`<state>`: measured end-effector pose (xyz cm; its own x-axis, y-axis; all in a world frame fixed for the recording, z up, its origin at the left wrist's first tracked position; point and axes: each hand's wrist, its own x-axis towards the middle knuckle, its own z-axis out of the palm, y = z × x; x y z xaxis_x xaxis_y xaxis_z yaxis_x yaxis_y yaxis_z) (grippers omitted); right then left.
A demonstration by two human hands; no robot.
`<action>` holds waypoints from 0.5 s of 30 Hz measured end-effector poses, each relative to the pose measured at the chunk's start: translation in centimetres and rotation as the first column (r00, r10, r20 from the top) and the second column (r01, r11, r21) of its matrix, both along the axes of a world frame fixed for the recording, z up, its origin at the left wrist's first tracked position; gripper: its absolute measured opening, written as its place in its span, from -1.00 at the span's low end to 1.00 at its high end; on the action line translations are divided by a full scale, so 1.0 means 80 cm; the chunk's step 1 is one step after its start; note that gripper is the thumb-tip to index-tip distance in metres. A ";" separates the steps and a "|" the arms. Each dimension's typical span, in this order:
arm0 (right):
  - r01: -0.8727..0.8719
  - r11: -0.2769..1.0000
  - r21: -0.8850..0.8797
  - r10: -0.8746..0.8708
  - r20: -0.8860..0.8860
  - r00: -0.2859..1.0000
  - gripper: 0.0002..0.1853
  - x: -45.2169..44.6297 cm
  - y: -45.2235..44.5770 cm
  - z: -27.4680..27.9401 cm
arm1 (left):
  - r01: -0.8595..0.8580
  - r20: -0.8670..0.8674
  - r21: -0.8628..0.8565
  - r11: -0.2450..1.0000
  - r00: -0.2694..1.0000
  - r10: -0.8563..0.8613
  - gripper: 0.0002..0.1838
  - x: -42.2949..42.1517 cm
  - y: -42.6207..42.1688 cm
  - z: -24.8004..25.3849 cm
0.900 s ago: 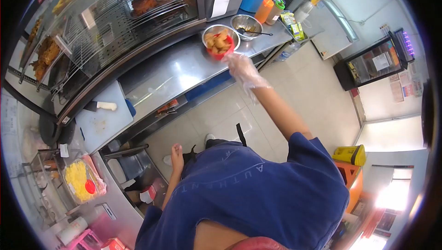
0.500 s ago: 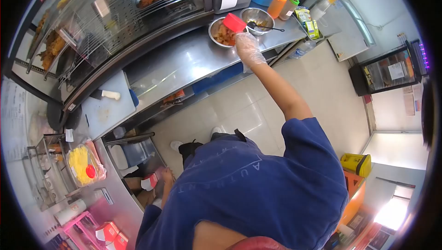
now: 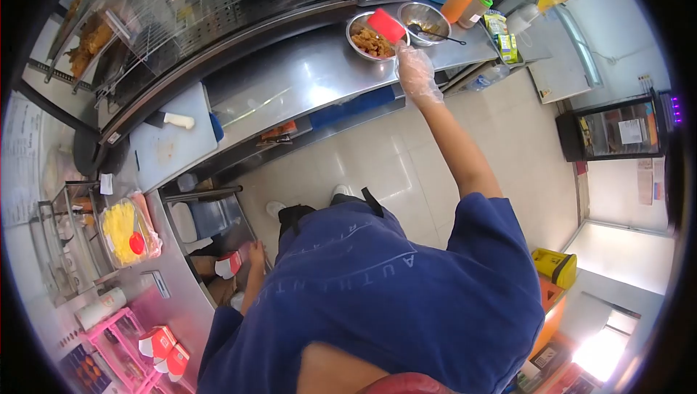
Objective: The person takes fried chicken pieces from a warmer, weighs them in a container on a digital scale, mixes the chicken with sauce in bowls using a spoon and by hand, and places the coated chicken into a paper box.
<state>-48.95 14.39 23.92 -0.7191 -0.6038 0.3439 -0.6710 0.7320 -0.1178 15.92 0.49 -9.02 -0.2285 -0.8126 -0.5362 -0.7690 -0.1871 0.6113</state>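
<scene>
My right hand, in a clear plastic glove, is closed around the handle of a red flat-headed tool that looks like a spatula. The red head is over the right side of a metal bowl containing golden-brown fried pieces. Beside it stands a second metal bowl with a black spoon resting in it. My left hand is low at my side, near a red and white carton. Its fingers are too small and partly hidden to make out a grip.
A steel counter runs ahead, with a white-handled knife on a cutting board at its left. Above is a glass food warmer. Sauce bottles stand right of the bowls. A tray of yellow strips is at left.
The view has shifted, so most things sit higher in the picture. My right hand has drawn back slightly from the bowl, still holding the red tool, and more of the fried pieces shows.
</scene>
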 end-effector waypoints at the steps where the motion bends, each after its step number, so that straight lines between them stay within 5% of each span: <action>1: -0.021 1.000 -0.018 0.021 -0.010 1.000 -0.77 0.001 0.001 -0.005 | 0.058 0.049 -0.045 0.997 0.997 -0.056 -0.66 -0.011 -0.002 0.022; 6: -0.006 0.994 -0.109 0.008 0.022 1.000 -0.72 -0.012 -0.005 -0.026 | 0.224 -0.031 -0.188 0.956 0.972 -0.234 -0.63 -0.054 0.007 0.075; 7: 0.028 0.977 -0.210 -0.025 0.021 0.999 -0.72 -0.019 -0.005 -0.041 | 0.286 -0.129 -0.081 0.955 0.947 -0.295 -0.61 -0.078 0.019 0.116; 8: 0.101 0.927 -0.362 0.002 0.272 0.962 -0.76 -0.031 -0.013 -0.041 | 0.346 -0.237 0.012 0.938 0.913 -0.333 -0.58 -0.094 0.034 0.160; 9: -0.023 0.930 -0.367 0.087 0.157 0.984 -0.76 -0.036 -0.019 -0.039 | 0.406 -0.341 0.109 0.908 0.873 -0.349 -0.55 -0.111 0.050 0.206; 10: -0.151 0.918 -0.366 0.178 0.041 0.983 -0.74 -0.029 -0.029 -0.033 | 0.421 -0.426 0.250 0.872 0.856 -0.291 -0.53 -0.081 0.067 0.148; 11: 0.196 0.687 -0.699 0.399 0.589 0.703 -0.77 -0.004 -0.044 -0.012 | 0.431 -0.488 0.391 0.813 0.846 -0.214 -0.51 -0.051 0.083 0.090; 12: 0.668 0.471 -0.577 0.696 0.708 0.121 -0.80 0.026 -0.056 0.013 | 0.436 -0.519 0.521 0.734 0.844 -0.133 -0.49 -0.024 0.098 0.037; 15: 0.568 0.613 -0.549 0.746 0.639 -0.188 -0.78 0.104 -0.114 0.030 | 0.538 -0.331 0.391 0.747 0.839 -0.431 -0.46 -0.046 0.080 0.147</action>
